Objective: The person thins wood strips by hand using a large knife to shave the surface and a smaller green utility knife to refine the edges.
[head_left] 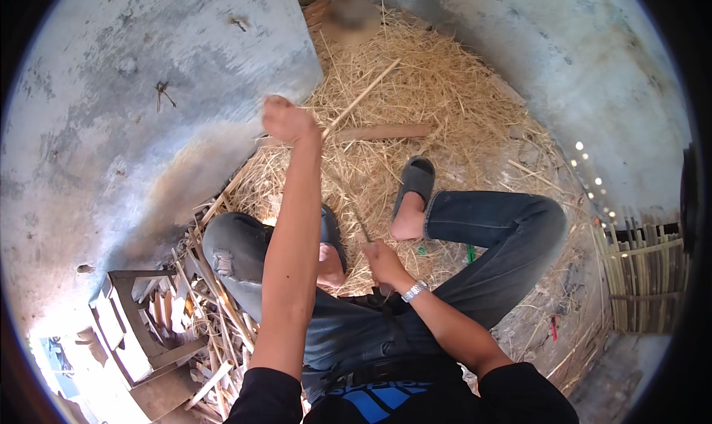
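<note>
My left hand (pixel 288 120) is raised ahead of me at the end of the stretched left arm, its fingers curled closed. Whatever it may hold is hidden. Just beside that wrist, a pale stick (pixel 363 97) slants across the straw; I cannot tell if the hand touches it. Between my knees, my right hand (pixel 386 264), with a metal watch (pixel 414 290) at the wrist, is closed round a thin, dark, narrow thing (pixel 362 227). It points up and left from the fist, and its far end blurs into the straw, so its kind is unclear.
Loose straw (pixel 415 83) covers the floor ahead, with a wooden piece (pixel 382 132) lying across it. Sticks and split wood (pixel 215 313) pile up at left by a wooden frame (pixel 141 335). Worn walls (pixel 148 68) close in both sides. A slatted bamboo panel (pixel 645 275) stands right.
</note>
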Demonstrator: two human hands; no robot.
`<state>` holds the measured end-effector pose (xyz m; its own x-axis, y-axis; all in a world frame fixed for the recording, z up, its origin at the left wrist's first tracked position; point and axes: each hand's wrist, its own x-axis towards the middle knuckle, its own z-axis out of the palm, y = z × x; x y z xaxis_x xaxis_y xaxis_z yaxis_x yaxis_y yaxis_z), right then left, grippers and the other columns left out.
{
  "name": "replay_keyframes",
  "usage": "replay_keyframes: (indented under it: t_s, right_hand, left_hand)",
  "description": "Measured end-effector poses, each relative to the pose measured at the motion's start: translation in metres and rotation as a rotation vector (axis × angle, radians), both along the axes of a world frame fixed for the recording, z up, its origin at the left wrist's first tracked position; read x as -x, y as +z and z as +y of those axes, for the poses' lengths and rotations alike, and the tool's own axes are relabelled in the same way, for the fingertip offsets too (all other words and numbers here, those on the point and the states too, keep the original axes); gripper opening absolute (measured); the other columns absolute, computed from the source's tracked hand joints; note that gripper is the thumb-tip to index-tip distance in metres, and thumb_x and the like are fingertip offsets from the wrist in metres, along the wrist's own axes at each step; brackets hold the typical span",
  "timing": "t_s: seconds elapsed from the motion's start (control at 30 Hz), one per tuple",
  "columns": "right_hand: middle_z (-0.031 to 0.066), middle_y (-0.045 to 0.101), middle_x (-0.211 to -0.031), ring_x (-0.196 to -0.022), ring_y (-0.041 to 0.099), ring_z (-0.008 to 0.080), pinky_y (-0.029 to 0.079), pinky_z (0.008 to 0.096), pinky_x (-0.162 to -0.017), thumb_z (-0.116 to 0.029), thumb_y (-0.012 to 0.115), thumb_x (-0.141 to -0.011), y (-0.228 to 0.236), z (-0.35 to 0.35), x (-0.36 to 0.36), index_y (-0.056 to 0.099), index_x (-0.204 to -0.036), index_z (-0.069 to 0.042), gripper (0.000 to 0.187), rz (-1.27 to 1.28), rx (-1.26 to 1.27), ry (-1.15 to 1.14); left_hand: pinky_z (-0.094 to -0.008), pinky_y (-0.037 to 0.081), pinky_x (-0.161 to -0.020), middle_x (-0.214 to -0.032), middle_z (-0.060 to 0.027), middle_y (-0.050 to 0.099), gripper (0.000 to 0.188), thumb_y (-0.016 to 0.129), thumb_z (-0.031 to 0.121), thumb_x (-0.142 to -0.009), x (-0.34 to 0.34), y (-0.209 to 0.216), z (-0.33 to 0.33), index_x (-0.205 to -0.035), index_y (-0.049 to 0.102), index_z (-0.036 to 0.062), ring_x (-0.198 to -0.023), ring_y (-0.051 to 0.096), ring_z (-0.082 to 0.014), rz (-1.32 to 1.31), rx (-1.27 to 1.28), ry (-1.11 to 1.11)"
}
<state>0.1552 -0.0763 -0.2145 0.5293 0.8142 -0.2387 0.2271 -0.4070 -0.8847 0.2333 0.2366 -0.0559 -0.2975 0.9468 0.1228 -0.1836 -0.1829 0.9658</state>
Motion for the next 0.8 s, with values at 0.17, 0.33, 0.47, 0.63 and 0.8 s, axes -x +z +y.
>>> replay_keyframes:
  t_s: [0.17,0.33,0.47,0.63,0.8]
  right_hand:
    - [0.0045,0.052,-0.072,-0.047,0.051,0.0146,0.045,0.0342,-0.041,-0.034,0.045,-0.108,0.074,0.011,-0.059,0.050,-0.119,-0.004,0.033,0.797,0.070,-0.511]
    - [0.0015,0.049,-0.062,-0.042,0.049,0.0150,0.044,0.0318,-0.039,-0.037,0.051,-0.106,0.182,0.034,-0.052,0.052,-0.114,-0.005,0.033,0.526,-0.571,-0.494]
    - [0.0106,0.058,-0.067,-0.050,0.059,0.0236,0.047,0.0382,-0.049,-0.034,0.052,-0.105,0.160,0.040,-0.006,0.052,-0.112,-0.002,0.033,-0.003,-0.527,-0.394]
    - [0.0190,0.063,-0.073,-0.067,0.067,0.0308,0.049,0.0410,-0.061,-0.035,0.054,-0.103,0.082,0.021,0.014,0.055,-0.106,0.001,0.036,0.238,0.093,-0.090]
    - [0.0168,0.062,-0.070,-0.060,0.062,0.0259,0.045,0.0380,-0.055,-0.028,0.056,-0.103,0.145,0.046,-0.023,0.054,-0.109,0.001,0.030,0.254,-0.241,-0.225]
  left_hand:
    - [-0.0319,0.025,-0.057,-0.064,0.0016,0.030,0.037,0.044,0.028,-0.099,0.023,0.009,-0.017,-0.068,0.032,0.0104,-0.060,0.026,-0.0131,-0.408,0.078,-0.087]
    - [-0.0315,0.022,-0.053,-0.061,0.0024,0.030,0.038,0.043,0.027,-0.098,0.019,0.015,-0.006,-0.066,0.030,0.0127,-0.057,0.025,-0.0114,-0.414,0.013,-0.109]
    - [-0.0306,0.023,-0.054,-0.063,0.0020,0.032,0.038,0.044,0.028,-0.098,0.003,0.019,-0.014,-0.066,0.034,0.0112,-0.057,0.028,-0.0114,-0.437,0.018,-0.124]
    - [-0.0310,0.027,-0.057,-0.064,0.0010,0.036,0.038,0.045,0.029,-0.099,0.009,0.010,-0.005,-0.067,0.038,0.0095,-0.060,0.031,-0.0121,-0.474,0.022,-0.076]
    - [-0.0310,0.028,-0.058,-0.065,0.0005,0.038,0.038,0.046,0.029,-0.099,0.007,0.005,-0.012,-0.068,0.038,0.0095,-0.061,0.032,-0.0123,-0.429,0.044,-0.112]
